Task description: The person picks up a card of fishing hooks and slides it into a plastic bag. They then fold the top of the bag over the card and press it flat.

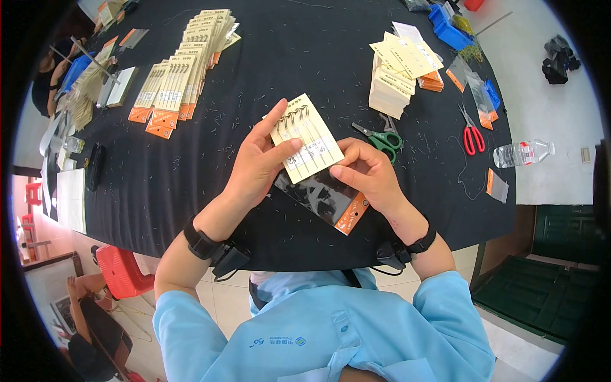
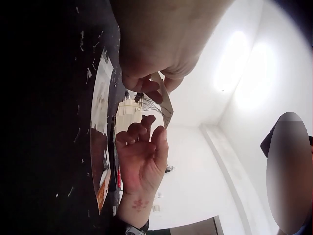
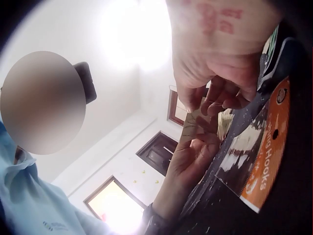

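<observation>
A cream card [image 1: 312, 130] with a row of fish hooks and their lines across its face is held up between both hands, tilted. My left hand [image 1: 258, 156] grips the card's left edge, thumb over the front and index finger behind. The right hand [image 1: 372, 172] pinches the card's lower right corner between thumb and curled fingers. Beneath the card lies a clear plastic bag [image 1: 315, 196] with an orange header [image 3: 269, 152] printed "Hooks". The right wrist view shows this bag flat on the black cloth, apart from the fingers.
Bagged hook cards [image 1: 191, 70] are stacked at the back left. A pile of cream cards [image 1: 389, 89] stands at the back right. Green scissors [image 1: 384, 141], red scissors [image 1: 472, 135] and a plastic bottle [image 1: 523, 153] lie to the right. Thread scraps dot the black cloth [image 1: 254, 70].
</observation>
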### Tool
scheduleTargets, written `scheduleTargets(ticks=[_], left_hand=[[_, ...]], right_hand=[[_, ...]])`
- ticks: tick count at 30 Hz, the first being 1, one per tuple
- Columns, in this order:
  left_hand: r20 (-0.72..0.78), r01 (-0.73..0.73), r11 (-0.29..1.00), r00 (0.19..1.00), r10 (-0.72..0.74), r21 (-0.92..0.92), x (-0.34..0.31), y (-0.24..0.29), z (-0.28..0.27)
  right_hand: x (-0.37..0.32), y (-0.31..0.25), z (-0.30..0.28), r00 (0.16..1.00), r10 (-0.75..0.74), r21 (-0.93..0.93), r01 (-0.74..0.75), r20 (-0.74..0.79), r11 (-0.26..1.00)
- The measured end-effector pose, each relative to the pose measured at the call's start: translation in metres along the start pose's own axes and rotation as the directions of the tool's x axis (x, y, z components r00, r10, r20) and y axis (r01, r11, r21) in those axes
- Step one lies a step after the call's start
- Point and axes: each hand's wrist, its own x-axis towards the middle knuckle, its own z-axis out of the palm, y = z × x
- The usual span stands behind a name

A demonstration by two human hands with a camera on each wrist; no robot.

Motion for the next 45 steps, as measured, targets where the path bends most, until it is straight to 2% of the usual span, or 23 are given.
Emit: scheduleTargets(ticks=[11, 45], left_hand=[[0.041, 0.072, 0.997, 0.996, -0.073, 0.025, -0.0012, 0.0026, 0.0004], [0.179, 0.026, 0.998, 0.983, -0.037, 0.063, -0.0027, -0.0007, -0.0006]], right_hand=[[0.0016, 0.0028, -0.0029, 1.0, -0.031, -0.011, 0.031, 0.006, 0.999], [0.0046, 0.0065, -0.0055, 0.999, 0.035, -0.014, -0.035, -0.04, 0.999]])
